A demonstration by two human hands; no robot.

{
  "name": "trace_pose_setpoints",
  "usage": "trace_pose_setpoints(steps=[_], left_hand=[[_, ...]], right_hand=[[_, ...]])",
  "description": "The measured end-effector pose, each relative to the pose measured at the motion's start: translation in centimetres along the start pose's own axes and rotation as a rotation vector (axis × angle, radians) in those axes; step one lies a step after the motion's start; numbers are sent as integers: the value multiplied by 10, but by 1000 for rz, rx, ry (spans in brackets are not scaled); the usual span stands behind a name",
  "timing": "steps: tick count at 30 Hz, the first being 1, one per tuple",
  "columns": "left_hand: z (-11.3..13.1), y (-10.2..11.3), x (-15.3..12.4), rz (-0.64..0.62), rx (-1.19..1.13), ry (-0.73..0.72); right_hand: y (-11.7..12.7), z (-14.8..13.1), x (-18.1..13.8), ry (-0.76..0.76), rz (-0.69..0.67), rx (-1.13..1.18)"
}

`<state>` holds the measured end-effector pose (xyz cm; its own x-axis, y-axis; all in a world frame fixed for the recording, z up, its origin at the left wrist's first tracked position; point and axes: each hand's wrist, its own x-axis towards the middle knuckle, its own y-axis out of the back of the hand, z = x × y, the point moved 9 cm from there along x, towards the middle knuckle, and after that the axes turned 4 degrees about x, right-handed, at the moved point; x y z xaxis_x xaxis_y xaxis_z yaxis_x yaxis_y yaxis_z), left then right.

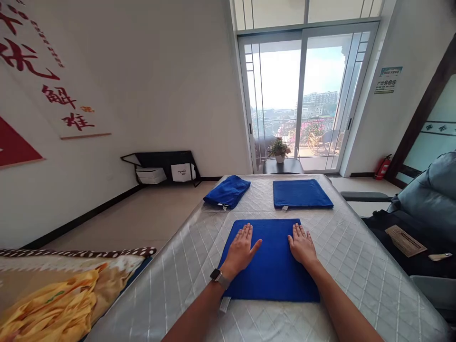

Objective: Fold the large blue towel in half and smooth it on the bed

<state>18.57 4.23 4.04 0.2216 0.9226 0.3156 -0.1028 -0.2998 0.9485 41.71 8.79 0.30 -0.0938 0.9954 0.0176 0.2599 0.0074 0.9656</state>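
Note:
A blue folded cloth, perhaps a towel (272, 266), lies flat in front of me on a silver quilted mattress (192, 266). My left hand (241, 251) rests palm down near its left edge, fingers stretched out and thumb apart. Toward its right edge, my right hand (302, 244) lies flat in the same way. Neither hand holds anything. Beyond them, a second blue folded cloth (302, 194) lies flat at the far right. At the far left a third blue cloth (228, 191) is folded more loosely, its corners uneven.
A yellow cloth (53, 304) lies crumpled on a patterned bedding at the lower left. On the right stands a dark armchair (427, 190) with a brown paper (405, 240) beside it. A potted plant (280, 151) sits on a chair behind the mattress, before glass doors.

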Motion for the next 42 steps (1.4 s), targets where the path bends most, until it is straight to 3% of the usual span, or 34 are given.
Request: trace_pose_setpoints(steps=[3,6,8,11,14,17,25,28,32,42], left_hand=[[74,-7,3,-82,-85,-255],[125,-14,15,-113,-133,-368],[142,-22,27,-136,-153,-358],[143,-34,42,-158,-155,-292],[130,-43,45,-155,-136,-261],[102,-47,43,-162,-117,-222],[-33,-48,38,-135,-31,79],[-69,-50,34,-106,-9,151],[-84,-52,30,-99,-42,162],[-82,-44,28,-49,-96,158]], right_hand=[[2,0,-1,4,19,-6],[3,0,-2,20,9,-34],[1,0,-3,39,-8,-60],[-1,1,-3,49,-13,-63],[-3,2,0,28,-5,-30],[-3,2,2,2,4,-8],[0,1,-1,-12,-7,-7],[1,0,-2,-14,-18,-28],[2,0,-2,-30,-27,-71],[6,-2,10,-131,-30,-197]])
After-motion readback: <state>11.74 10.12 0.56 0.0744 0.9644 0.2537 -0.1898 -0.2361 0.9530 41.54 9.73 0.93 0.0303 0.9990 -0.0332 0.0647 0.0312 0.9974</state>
